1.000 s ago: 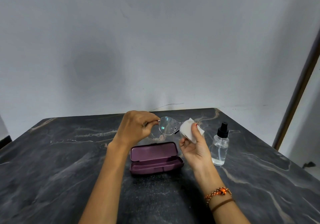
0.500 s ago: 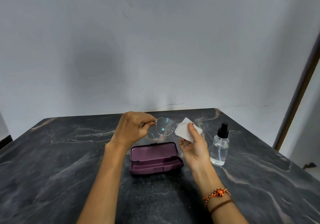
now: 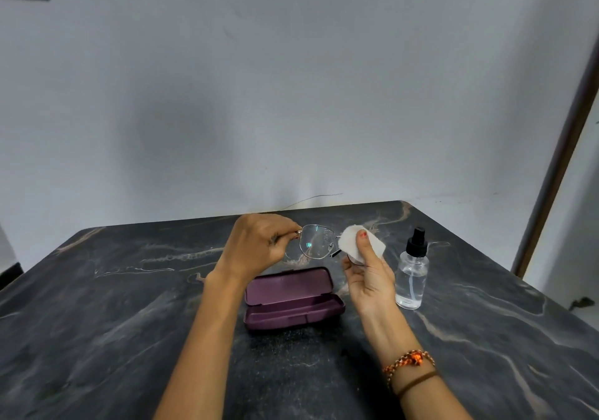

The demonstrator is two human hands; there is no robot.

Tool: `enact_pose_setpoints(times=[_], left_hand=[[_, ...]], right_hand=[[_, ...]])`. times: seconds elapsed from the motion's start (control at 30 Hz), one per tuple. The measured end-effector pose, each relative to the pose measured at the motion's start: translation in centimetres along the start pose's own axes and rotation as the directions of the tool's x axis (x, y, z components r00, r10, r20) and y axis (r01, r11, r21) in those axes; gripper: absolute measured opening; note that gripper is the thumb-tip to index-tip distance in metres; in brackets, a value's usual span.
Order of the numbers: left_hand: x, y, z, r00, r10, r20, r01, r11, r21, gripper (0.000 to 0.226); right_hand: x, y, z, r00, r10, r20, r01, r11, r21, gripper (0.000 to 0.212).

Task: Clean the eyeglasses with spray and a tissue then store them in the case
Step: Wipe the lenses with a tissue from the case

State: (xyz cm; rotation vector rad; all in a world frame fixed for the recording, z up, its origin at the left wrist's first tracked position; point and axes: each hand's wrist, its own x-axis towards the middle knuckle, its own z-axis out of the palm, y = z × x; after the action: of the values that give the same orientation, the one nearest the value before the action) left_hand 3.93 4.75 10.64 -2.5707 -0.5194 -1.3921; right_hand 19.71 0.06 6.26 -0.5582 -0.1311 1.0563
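My left hand [image 3: 259, 244] pinches the left end of thin metal-framed eyeglasses [image 3: 316, 241] and holds them above the table. One lens faces me; the other lens is hidden behind a folded white tissue [image 3: 351, 244] at the frame's right end. My right hand [image 3: 368, 273] holds that tissue, thumb pressed on its front. Below the glasses a purple eyeglass case [image 3: 291, 296] lies open on the dark marble table [image 3: 113, 322]. A clear spray bottle [image 3: 411, 273] with a black nozzle stands upright just right of my right hand.
A pale wall rises directly behind the table's far edge. A brown door frame [image 3: 564, 147] runs down the right side. The table's right edge slants close to the bottle.
The glasses have turned a little so the visible lens faces me more squarely. The tissue has shifted slightly right at the frame's end. Case and bottle have not moved.
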Motion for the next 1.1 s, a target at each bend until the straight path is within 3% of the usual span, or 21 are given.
enact_pose_setpoints(times=[0.17, 0.27, 0.37, 0.43, 0.57, 0.67, 0.93, 1.1], left_hand=[[-0.3, -0.4, -0.2, 0.999, -0.023, -0.041, 0.022, 1.000, -0.013, 0.005], [-0.2, -0.3, -0.1, 0.998, -0.014, -0.064, 0.013, 1.000, -0.020, 0.005], [0.1, 0.1, 0.3, 0.999, 0.011, -0.052, -0.013, 1.000, -0.027, 0.005], [0.1, 0.2, 0.5, 0.999, 0.015, -0.039, -0.016, 1.000, -0.023, 0.004], [-0.5, -0.7, 0.1, 0.996, -0.024, -0.089, 0.023, 1.000, -0.010, 0.006], [-0.9, -1.2, -0.5, 0.987, -0.071, -0.145, 0.066, 0.997, -0.039, 0.013], [0.1, -0.2, -1.2, 0.977, -0.014, -0.213, 0.006, 0.999, -0.041, 0.008], [0.0, -0.7, -2.5, 0.950, -0.020, -0.312, 0.036, 0.998, 0.044, 0.007]], right_hand=[[0.0, -0.4, 0.3, 0.990, -0.004, 0.141, 0.007, 1.000, -0.022, 0.017], [0.1, -0.5, 0.2, 0.991, -0.071, 0.117, 0.075, 0.997, -0.032, 0.006], [0.6, -0.5, -0.2, 0.992, -0.110, 0.066, 0.113, 0.993, -0.037, 0.014], [0.6, -0.7, -0.3, 0.991, -0.107, 0.084, 0.110, 0.993, -0.037, 0.007], [0.2, -0.8, -0.2, 0.971, -0.064, 0.230, 0.094, 0.988, -0.124, 0.021], [0.1, -0.9, 0.0, 0.951, -0.043, 0.307, 0.096, 0.983, -0.157, 0.018], [-0.6, -1.8, 2.7, 0.970, -0.133, 0.204, 0.163, 0.977, -0.140, 0.004], [-1.3, -3.0, 5.8, 0.946, -0.037, 0.322, 0.130, 0.953, -0.274, 0.011]])
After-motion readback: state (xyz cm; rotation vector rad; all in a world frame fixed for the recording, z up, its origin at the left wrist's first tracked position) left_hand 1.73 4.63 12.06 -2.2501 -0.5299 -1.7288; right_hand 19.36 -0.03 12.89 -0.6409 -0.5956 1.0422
